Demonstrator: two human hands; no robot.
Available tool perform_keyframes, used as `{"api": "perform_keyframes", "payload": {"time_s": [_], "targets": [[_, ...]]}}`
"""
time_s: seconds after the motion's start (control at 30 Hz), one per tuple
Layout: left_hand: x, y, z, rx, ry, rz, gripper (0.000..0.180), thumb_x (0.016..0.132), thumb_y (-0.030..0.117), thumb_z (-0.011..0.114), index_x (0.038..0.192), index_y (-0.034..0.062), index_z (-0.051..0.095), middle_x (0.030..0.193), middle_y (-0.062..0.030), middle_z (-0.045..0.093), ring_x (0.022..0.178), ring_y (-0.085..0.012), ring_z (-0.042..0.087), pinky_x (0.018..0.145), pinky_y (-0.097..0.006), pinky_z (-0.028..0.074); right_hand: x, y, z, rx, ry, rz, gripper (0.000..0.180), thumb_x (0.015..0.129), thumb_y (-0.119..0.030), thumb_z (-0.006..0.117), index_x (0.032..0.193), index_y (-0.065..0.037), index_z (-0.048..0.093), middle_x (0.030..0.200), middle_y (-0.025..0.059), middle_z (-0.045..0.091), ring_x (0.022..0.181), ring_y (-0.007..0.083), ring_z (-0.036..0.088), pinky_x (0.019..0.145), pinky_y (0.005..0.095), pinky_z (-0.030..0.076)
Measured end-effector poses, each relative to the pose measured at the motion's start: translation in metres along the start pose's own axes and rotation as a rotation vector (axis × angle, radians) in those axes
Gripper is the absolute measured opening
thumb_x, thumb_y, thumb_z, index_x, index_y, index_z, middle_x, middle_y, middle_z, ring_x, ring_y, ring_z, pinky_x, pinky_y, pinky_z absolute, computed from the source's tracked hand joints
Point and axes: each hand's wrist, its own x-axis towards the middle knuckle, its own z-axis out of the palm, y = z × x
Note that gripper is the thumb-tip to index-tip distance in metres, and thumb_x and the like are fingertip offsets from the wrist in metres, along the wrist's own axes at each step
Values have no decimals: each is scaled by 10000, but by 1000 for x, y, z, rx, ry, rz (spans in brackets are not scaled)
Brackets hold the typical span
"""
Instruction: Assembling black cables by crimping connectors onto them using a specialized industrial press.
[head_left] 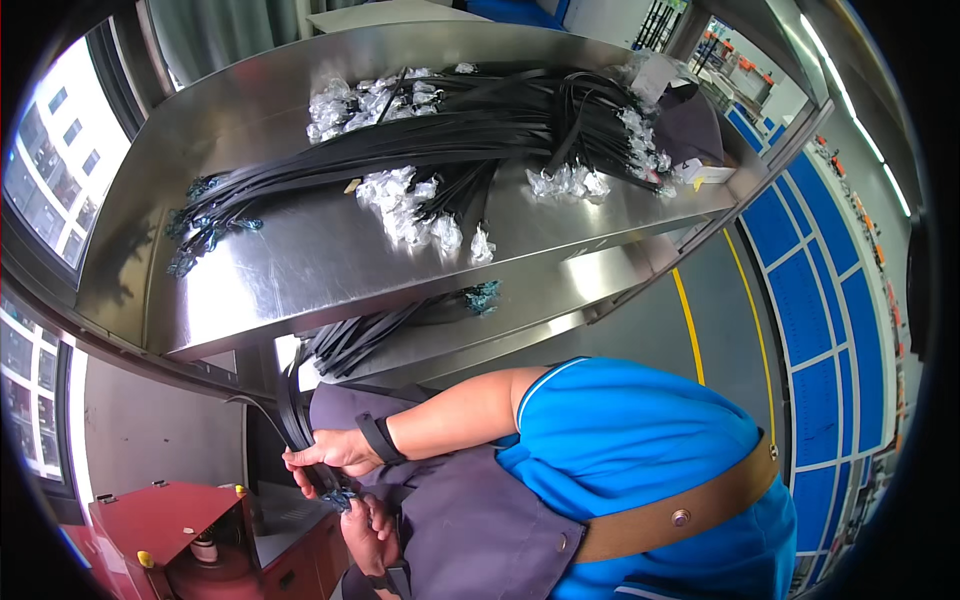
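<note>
Your right hand (345, 450) is grasping a bunch of flat black cables (290, 408), with its fingers wrapping around them. Your left hand (370, 530) is pinching the bunch's blue plastic-wrapped tips (340, 497), just below your right hand. The bunch is sitting in front of you, below the edge of the shiny metal tray (290, 290). More black cables (400, 155) are lying in that tray, and clear plastic wraps (395, 200) are covering many ends. A red cabinet (150, 520) is standing near your hands.

Shelf (330, 278) is smooth, glossy metal; black strips (293, 415) look like satin plastic; clear wraps (395, 205), crinkled plastic.
</note>
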Motion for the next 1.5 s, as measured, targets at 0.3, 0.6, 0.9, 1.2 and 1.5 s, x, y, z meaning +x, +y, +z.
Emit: {"api": "perform_keyframes", "payload": {"time_s": [0.3,0.6,0.9,1.2,1.5], "targets": [[3,9,24,-80,146,151,106,957,153,518,934,96,431,665,57,376,501,-29,319,405,-181,265,-3,9,6,-44,62,-148,219,900,-265,613,881,-49,583,756,73,624,753,187,623,722,326,495],[-9,-14,-6,626,659,614,528,802,155,711,1268,86,471,1235,-66,452,1091,-180,478,875,-304,434,15,2,4,162,157,13,178,963,-243,498,927,-76,550,832,89,609,870,251,624,836,391,496],[-33,1,7,648,647,725,308,802,78,697,1097,64,609,797,14,522,667,-72,466,623,-210,406,28,34,12,149,56,59,191,974,-230,479,930,-56,542,873,93,603,944,260,602,897,387,467],[-26,-1,1,1063,907,851,634,704,163,780,1232,29,454,1043,-96,500,959,-218,531,853,-301,435,22,42,38,-107,17,51,305,1016,-314,331,973,-64,500,1174,161,589,1064,268,576,961,407,443],[-25,-7,-15,126,447,696,595,784,122,729,1279,-21,430,1136,-92,558,1020,-151,557,910,-279,445,21,48,40,-253,-18,117,319,1013,-328,340,937,-77,521,1239,172,551,1039,219,578,904,357,471]]}}
